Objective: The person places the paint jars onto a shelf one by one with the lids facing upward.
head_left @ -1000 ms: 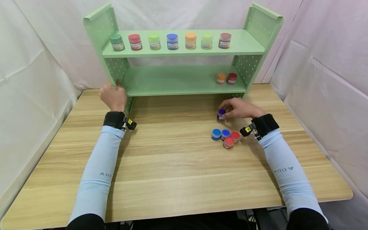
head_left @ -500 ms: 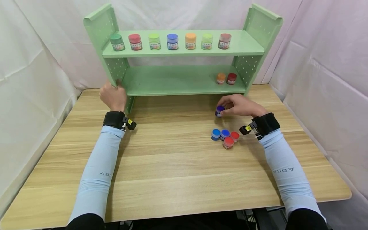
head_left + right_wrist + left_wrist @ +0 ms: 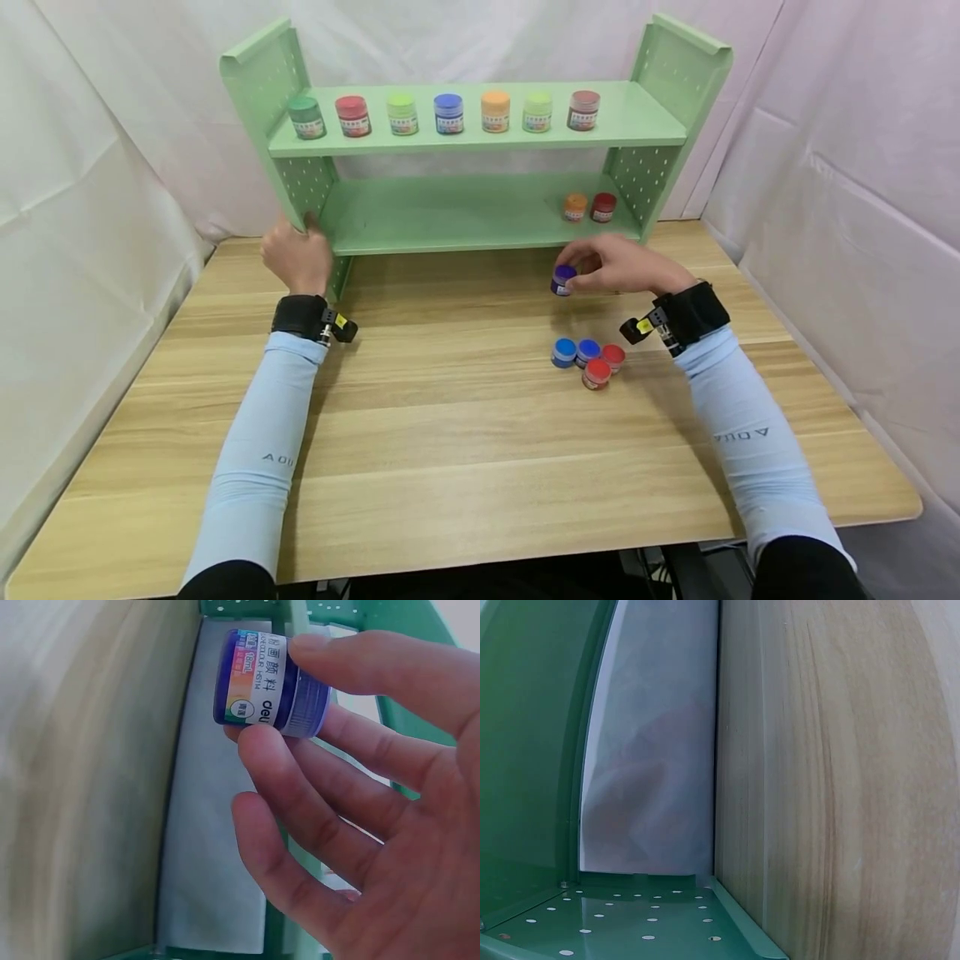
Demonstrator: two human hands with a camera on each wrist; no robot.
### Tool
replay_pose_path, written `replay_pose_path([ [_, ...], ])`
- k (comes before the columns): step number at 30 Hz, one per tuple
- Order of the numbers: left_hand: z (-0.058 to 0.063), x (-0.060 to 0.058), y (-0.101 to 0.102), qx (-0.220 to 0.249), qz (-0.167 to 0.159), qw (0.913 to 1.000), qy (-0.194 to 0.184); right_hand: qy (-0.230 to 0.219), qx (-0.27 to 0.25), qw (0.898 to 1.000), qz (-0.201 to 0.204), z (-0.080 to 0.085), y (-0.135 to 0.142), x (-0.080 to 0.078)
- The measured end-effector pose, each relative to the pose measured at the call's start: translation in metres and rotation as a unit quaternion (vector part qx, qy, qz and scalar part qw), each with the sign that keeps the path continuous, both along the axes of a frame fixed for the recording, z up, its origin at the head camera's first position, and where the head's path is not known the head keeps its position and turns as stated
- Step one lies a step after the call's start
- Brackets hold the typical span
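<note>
My right hand (image 3: pixel 621 263) pinches a small dark-purple paint jar (image 3: pixel 561 283) between thumb and fingers, raised over the table in front of the lower shelf board. The right wrist view shows the printed label of this paint jar (image 3: pixel 255 686), with the jar lying sideways in that picture. At the left, my left hand (image 3: pixel 298 257) grips the front edge of the side panel of the green shelf (image 3: pixel 450 212); its fingertips are hidden. Only perforated green panel (image 3: pixel 645 919) and wood show in the left wrist view, with no hand.
On the table (image 3: pixel 450 433) stand a light-blue-lidded jar (image 3: pixel 564 352), a blue-lidded jar (image 3: pixel 588 352) and two red-lidded jars (image 3: pixel 596 374). An orange jar (image 3: pixel 575 207) and a dark-red jar (image 3: pixel 603 207) occupy the lower board's right end. Several jars line the upper board (image 3: pixel 465 143).
My right hand has lifted the purple jar off the table and carried it slightly left and toward the shelf. My left hand stays on the side panel.
</note>
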State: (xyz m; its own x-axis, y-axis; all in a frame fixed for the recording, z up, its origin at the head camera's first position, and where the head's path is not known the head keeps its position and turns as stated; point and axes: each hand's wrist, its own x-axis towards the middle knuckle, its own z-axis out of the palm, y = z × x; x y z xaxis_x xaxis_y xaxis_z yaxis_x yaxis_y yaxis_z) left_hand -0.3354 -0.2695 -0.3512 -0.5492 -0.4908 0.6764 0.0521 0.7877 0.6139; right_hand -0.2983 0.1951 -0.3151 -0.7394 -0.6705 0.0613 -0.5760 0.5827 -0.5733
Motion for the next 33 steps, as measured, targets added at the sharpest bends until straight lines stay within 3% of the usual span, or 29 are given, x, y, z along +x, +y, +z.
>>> replay_pose_path([
  [13,0.001,-0.002,0.000,0.001,0.001,1.0000,0.002,0.050,-0.016,0.998,-0.024,0.029,-0.008,-0.008],
  [19,-0.001,-0.001,-0.001,-0.002,0.003,1.0000,0.003,0.050,-0.018,0.998,-0.043,0.037,-0.013,-0.018],
  [27,-0.002,-0.001,-0.001,0.008,0.003,1.0000,-0.002,0.057,0.010,0.997,-0.045,0.047,-0.022,-0.035],
  [33,-0.001,0.001,-0.001,0.005,0.003,1.0000,0.000,0.041,0.040,0.996,-0.074,0.055,-0.027,-0.044],
])
